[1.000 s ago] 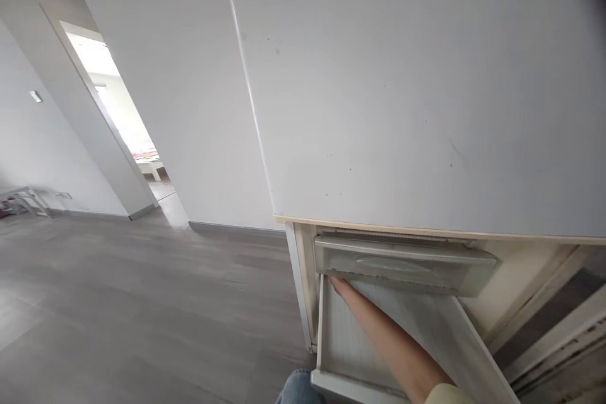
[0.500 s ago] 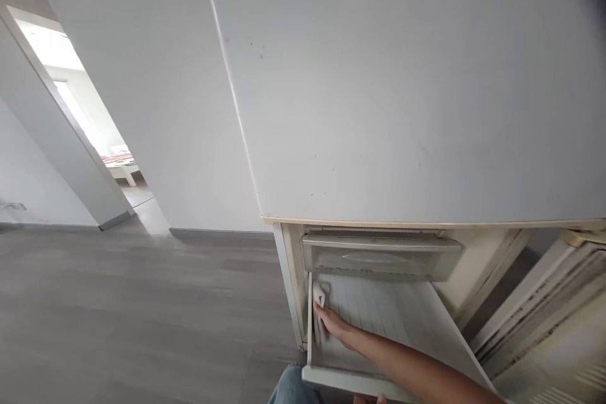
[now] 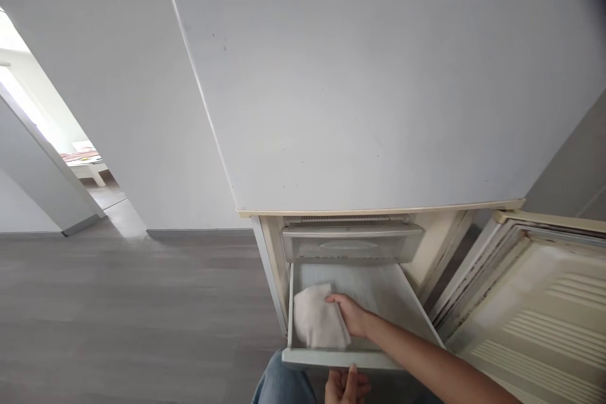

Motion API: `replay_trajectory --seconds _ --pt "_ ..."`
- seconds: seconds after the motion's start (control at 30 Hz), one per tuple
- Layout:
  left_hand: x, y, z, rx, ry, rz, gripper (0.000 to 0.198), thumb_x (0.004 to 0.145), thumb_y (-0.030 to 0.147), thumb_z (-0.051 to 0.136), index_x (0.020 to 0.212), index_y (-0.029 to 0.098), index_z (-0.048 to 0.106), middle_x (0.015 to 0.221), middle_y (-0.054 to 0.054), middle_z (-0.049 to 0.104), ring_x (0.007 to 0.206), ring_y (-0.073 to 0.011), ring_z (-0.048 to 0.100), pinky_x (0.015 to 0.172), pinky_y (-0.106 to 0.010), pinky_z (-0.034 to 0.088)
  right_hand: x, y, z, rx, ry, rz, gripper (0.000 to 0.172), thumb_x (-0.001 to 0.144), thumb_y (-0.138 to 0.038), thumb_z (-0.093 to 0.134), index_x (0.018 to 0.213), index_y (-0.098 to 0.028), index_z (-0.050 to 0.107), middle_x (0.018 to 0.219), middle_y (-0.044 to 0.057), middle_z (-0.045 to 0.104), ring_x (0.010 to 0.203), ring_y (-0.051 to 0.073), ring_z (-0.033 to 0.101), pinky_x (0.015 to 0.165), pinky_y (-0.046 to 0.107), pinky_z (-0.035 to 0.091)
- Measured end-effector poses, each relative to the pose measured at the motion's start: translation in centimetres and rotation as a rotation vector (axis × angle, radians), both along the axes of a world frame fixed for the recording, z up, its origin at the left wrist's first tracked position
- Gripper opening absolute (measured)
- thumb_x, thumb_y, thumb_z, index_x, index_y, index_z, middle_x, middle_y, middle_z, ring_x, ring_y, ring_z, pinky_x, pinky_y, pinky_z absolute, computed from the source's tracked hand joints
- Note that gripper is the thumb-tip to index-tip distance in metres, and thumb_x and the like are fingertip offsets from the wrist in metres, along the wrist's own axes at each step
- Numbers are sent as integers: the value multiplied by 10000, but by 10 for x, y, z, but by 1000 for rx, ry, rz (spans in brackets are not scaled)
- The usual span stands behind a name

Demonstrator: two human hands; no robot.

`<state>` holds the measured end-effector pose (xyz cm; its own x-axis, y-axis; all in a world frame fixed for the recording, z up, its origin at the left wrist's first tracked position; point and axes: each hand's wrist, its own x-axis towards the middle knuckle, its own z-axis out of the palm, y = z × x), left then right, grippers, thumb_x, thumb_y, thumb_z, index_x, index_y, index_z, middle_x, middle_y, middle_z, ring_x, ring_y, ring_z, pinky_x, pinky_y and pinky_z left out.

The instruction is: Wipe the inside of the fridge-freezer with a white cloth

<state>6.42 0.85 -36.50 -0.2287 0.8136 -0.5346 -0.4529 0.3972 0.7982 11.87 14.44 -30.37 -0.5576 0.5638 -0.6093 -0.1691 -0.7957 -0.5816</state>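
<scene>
With the right hand [image 3: 350, 314] pressing a gripped cloth [image 3: 318, 324] into the drawer's [image 3: 379, 290] left front corner, the left hand [image 3: 344, 385], thumb gripping its front edge, is risking tipping the pulled-out drawer.

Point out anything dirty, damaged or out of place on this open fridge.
Dark grime lines the ribbed seal of the open cream fridge door. Small dark specks dot the glossy white upper door. The pulled-out white plastic drawer sits straight, with the right hand pressing a white cloth inside.

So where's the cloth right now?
In the head view, the cloth lies inside the pulled-out drawer, at its left side, under the right hand.
</scene>
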Motion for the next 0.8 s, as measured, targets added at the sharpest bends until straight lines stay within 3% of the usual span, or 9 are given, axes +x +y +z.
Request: replay_trajectory --seconds 0.07,0.13,0.27,0.33,0.4,0.5,0.57,0.67,0.8 --pt "-1 0 3 -5 -14 2 607 365 677 748 633 171 546 519 -35 710 479 -160 657 413 -202 320 30 8 10 118 -111 -84 318 807 -422 502 888 -137 618 832 106 693 796 212 664 752 299 507" --pt "-1 0 6 -2 -18 2 594 374 665 754 627 171 541 516 -33 708 475 -155 652 416 -202 320 60 16 19 367 -253 -71 319 744 -407 625 939 -154 629 928 103 700 877 239 660 790 326 507" --pt "-2 -1 9 -19 11 -16 560 400 650 754 607 171 549 537 -40 709 503 -162 658 451 -229 375 102 30 24 1148 -760 160 237 752 -196 601 973 -186 687 1070 101 691 1052 286 611 954 436 440" --pt "-2 -1 9 -32 21 -24 552 410 652 749 606 176 549 554 -43 713 515 -163 661 462 -235 387 118 37 21 1580 -858 300 319 830 -125 492 1064 -217 686 1198 85 642 1203 264 524 1056 473 348" --pt "-2 -1 10 -29 19 -30 556 411 662 741 604 181 538 558 -44 714 515 -161 662 457 -231 377 132 46 14 1837 -856 478 399 856 -71 434 1134 -243 664 1277 54 595 1286 208 447 1106 435 301" --pt "-2 0 10 -23 19 -34 560 407 661 742 605 182 532 561 -47 720 509 -157 662 450 -221 367 153 66 4 1730 -1064 631 376 753 6 500 970 -209 719 1181 54 655 1242 181 495 1079 333 356" --pt "-2 -1 10 -27 24 -32 559 411 659 743 606 176 542 563 -46 723 507 -151 661 452 -217 372 163 81 -2 1551 -1262 557 313 671 42 508 776 -163 722 991 112 712 1108 237 598 990 364 445" --pt "-3 -1 10 -15 18 -27 559 407 654 747 611 172 552 542 -36 717 499 -144 658 449 -213 377 169 98 -8 1386 -1380 406 260 650 37 482 565 -155 636 723 156 694 852 299 672 821 438 520" --pt "-7 -2 10 5 16 -45 578 385 660 751 618 163 571 554 -40 722 507 -140 660 453 -212 397 163 101 -11 1239 -1318 213 358 630 23 497 386 -226 412 616 143 642 851 312 653 893 482 464"
